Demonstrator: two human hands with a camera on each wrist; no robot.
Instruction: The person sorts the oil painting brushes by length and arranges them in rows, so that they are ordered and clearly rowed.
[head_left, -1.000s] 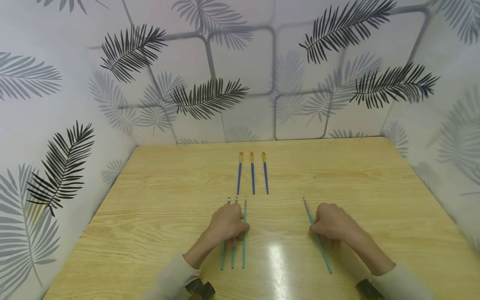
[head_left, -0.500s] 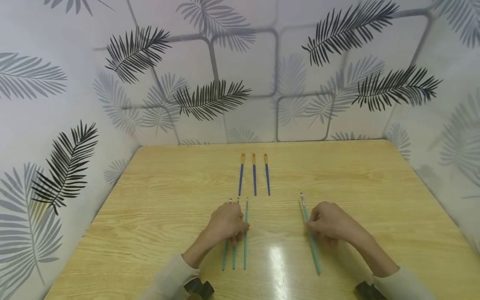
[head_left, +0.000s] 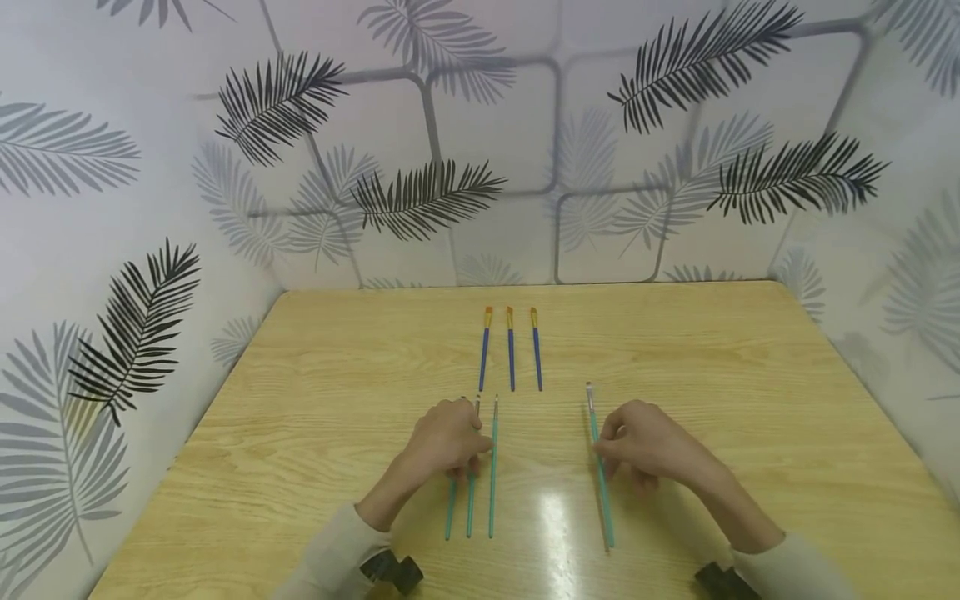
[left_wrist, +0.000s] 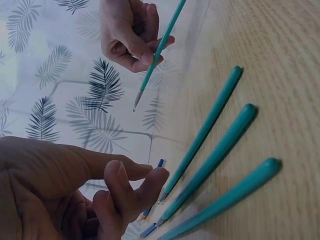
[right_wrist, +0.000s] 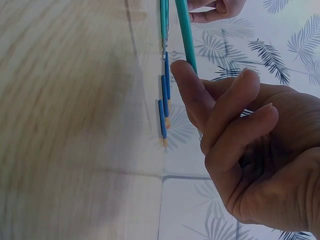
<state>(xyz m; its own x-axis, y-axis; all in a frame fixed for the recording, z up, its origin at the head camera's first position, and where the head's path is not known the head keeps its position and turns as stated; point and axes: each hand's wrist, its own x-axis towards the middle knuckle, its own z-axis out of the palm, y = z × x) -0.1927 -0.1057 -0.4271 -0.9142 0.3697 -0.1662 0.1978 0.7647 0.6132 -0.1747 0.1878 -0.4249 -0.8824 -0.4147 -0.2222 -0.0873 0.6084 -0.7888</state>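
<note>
My right hand [head_left: 636, 442] pinches a teal-handled paintbrush [head_left: 602, 483] between thumb and fingers, its bristles pointing away toward the wall. In the left wrist view that paintbrush [left_wrist: 161, 47] slants across the right fingertips, above the table's surface. Over a row of three more teal paintbrushes [head_left: 492, 492] hovers my left hand [head_left: 446, 437], partly hiding the two left ones. Its fingers [left_wrist: 131, 192] are loosely bent with nothing between them, close beside the brushes. Those brushes lie side by side on the table, handle ends toward me.
Farther back on the wooden table [head_left: 337, 358] lie three blue-handled paintbrushes [head_left: 512, 358] with orange bristles, spaced apart. A wall [head_left: 510, 225] with a leaf pattern stands behind the table's far edge. Light glares on the tabletop between my hands.
My right hand has moved left with the teal paintbrush, which has swung closer to parallel with the others. The left hand has lifted slightly off the right-hand brush of its row.
</note>
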